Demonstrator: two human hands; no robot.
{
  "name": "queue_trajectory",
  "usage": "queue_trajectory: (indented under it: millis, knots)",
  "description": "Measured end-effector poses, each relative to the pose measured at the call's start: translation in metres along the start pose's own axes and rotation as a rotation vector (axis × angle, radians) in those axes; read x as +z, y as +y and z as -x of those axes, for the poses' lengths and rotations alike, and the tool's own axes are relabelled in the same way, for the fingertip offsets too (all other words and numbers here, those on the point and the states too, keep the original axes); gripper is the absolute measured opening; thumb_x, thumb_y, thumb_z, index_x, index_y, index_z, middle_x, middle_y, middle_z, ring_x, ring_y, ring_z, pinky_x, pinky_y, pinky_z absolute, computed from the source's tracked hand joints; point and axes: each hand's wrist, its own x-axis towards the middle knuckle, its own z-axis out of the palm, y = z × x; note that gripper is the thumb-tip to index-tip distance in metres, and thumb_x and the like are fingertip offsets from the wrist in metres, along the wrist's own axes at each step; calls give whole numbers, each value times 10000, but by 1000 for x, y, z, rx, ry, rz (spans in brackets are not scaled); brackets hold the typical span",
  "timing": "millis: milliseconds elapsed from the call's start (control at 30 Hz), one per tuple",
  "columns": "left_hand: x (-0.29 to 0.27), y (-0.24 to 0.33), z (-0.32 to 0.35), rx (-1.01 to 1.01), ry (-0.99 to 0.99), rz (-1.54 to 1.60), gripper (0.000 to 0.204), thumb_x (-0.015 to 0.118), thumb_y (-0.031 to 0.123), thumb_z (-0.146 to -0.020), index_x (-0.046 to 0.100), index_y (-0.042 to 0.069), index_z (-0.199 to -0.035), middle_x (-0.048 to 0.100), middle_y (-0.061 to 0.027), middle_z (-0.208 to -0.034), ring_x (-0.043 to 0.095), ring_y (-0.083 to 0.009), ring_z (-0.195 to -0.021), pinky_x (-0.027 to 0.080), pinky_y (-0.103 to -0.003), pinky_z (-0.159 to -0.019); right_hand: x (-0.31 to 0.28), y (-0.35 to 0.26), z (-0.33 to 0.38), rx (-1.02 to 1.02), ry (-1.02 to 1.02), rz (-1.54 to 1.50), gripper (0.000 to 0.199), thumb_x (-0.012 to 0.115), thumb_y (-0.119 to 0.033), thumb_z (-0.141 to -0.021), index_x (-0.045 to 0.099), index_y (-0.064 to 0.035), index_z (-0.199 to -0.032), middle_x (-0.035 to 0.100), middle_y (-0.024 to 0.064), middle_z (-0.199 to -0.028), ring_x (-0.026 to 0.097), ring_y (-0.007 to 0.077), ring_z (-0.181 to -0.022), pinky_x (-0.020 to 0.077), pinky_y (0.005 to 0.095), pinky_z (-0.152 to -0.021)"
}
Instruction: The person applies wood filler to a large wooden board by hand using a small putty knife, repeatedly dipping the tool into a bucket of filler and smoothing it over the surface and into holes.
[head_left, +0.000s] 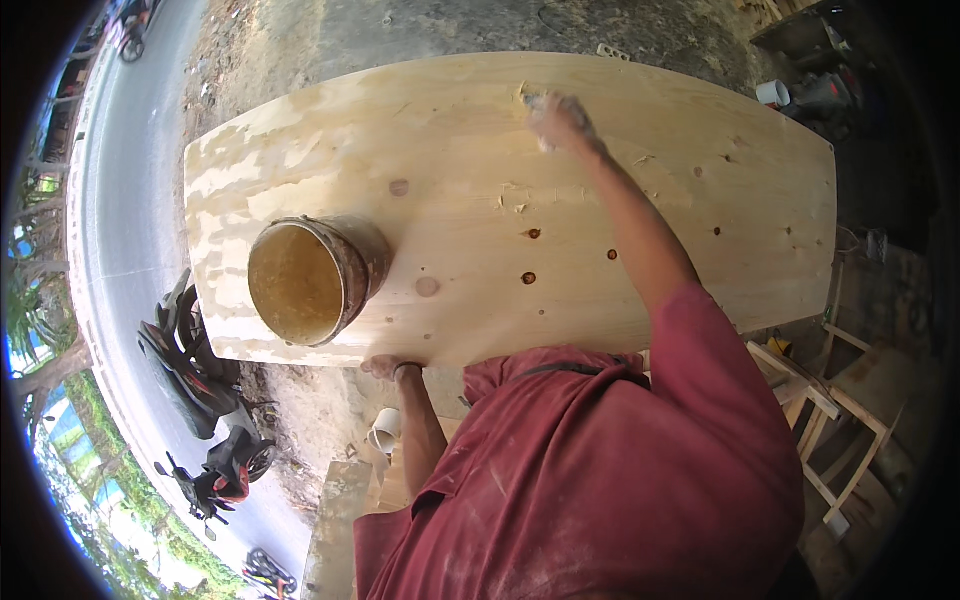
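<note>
Wood panel (450, 220) is spanning the middle of the frame, pale face up, dark knots (528, 278) showing near centre. Right hand (566, 122) is working at upper centre, fingers clenching around a small scraper (533, 98) beside a smear of yellowish paste (522, 89). Left hand (383, 367) is resting at the panel's near edge, lower centre-left. Blur at the right and small scale at the left are limiting the reading: the scraper's type is a fair guess, and whether the left fingers are gripping or merely lying there I cannot tell. Handling, as judged: the scraper is likely being light and stiff, with paste making it slippery near the working end, so the clean rear part is offering the better hold. The panel is seeming broad, stiff and awkward rather than fragile; opposite bare edges are suiting a two-handed hold, clear of wet paste. The bucket (368, 258), standing on the panel at centre-left, is probably adding weight; its rim and upper wall are giving the surest purchase.
</note>
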Motion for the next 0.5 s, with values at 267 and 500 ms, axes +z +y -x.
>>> queue_trajectory:
  millis: [267,500]
  knots:
    - [-4,3,4,-53,-32,-23,345,544,185,-906,363,-19,-1117,610,-277,-1073,656,-389,-944,567,-463,-794,-58,-28,-27,-7,-313,-68,418,663,-342,-713,698,32,-897,688,248,-953,667,410,-910,535,448,-796]
    - [-20,27,32,-32,-57,-85,330,514,185,-923,357,-12,-1136,591,-277,-1107,643,-383,-966,568,-468,-808,-60,-47,-8,-216,-411,198,376,674,-298,-677,703,-13,-922,702,208,-850,689,328,-896,537,399,-825]
